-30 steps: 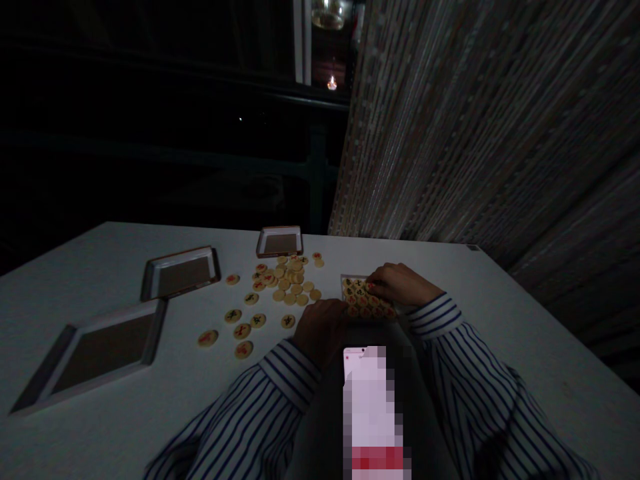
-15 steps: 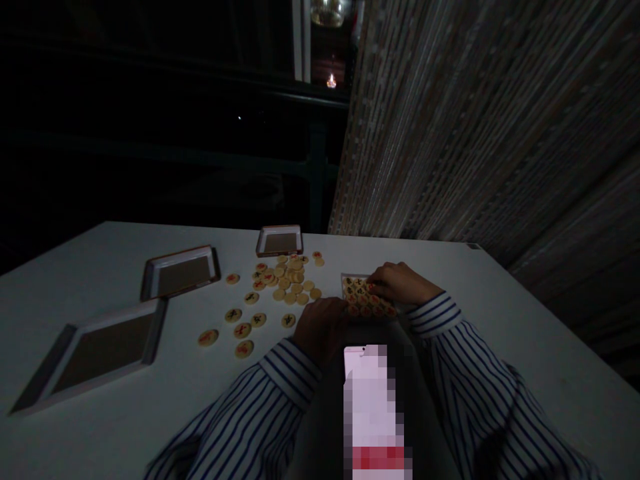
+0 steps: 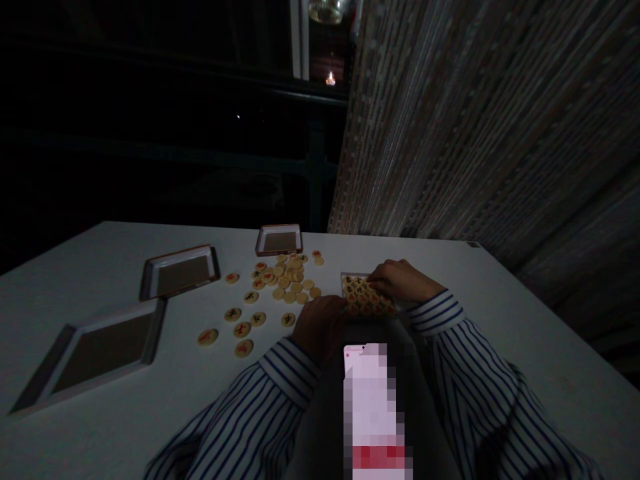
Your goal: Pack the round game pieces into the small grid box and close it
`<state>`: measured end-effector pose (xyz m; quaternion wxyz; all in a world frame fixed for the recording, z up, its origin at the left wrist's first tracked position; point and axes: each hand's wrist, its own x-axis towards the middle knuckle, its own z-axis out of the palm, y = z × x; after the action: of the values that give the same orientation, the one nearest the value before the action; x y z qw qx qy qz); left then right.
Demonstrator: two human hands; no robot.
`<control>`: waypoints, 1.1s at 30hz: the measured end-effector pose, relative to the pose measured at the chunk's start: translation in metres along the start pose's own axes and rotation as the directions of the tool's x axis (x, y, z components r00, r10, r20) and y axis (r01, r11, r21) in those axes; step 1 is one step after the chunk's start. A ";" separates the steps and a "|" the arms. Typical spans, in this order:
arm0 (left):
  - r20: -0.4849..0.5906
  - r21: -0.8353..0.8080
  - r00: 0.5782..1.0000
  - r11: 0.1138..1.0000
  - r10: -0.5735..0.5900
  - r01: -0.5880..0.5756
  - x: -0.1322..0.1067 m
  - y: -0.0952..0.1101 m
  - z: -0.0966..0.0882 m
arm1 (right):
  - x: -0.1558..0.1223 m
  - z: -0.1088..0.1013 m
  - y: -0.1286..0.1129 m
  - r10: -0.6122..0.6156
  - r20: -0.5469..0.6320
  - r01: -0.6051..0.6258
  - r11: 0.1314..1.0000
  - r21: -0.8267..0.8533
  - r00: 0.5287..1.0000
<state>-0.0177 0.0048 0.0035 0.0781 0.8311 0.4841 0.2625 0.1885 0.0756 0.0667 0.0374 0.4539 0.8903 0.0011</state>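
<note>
A shallow white-rimmed box (image 3: 349,274) lies near the table's front edge, filled with rows of round Chinese chess pieces (image 3: 361,298) marked in red and black. My left hand (image 3: 321,325) is closed at the box's left near corner, its fingertips partly hidden in shadow. From the right, my right hand (image 3: 400,280) reaches over the box; its fingers are bent together onto a piece at the upper right side of the rows, and they cover most of that piece. Left of the box, loose Chinese chess pieces (image 3: 283,283) lie in a heap, several face down.
More single pieces (image 3: 242,329) are scattered toward the left. Three open trays or lids stand on the white table (image 3: 190,413): a large one (image 3: 107,347), a middle one (image 3: 181,272) and a small one (image 3: 280,243). A lit phone (image 3: 373,400) lies below my hands. A string curtain (image 3: 430,120) hangs behind.
My right fingers have shifted slightly over the box, and the red mark at their tips no longer shows. My left hand and the loose pieces stay put.
</note>
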 end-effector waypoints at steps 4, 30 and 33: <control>0.010 0.014 1.000 1.000 -0.014 0.014 0.000 0.000 -0.001 | 0.000 0.000 -0.001 -0.002 0.021 0.002 1.000 -0.010 1.000; -0.025 0.031 1.000 0.999 0.011 -0.010 0.000 0.000 -0.001 | -0.002 -0.004 -0.004 0.003 0.041 -0.003 1.000 0.000 0.999; -0.044 0.024 0.999 1.000 0.010 -0.009 0.000 -0.001 0.000 | -0.001 -0.004 -0.002 -0.002 0.026 0.002 1.000 0.003 1.000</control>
<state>-0.0185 0.0052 0.0027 0.0563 0.8282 0.4848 0.2753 0.1870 0.0731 0.0703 0.0484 0.4531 0.8901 -0.0064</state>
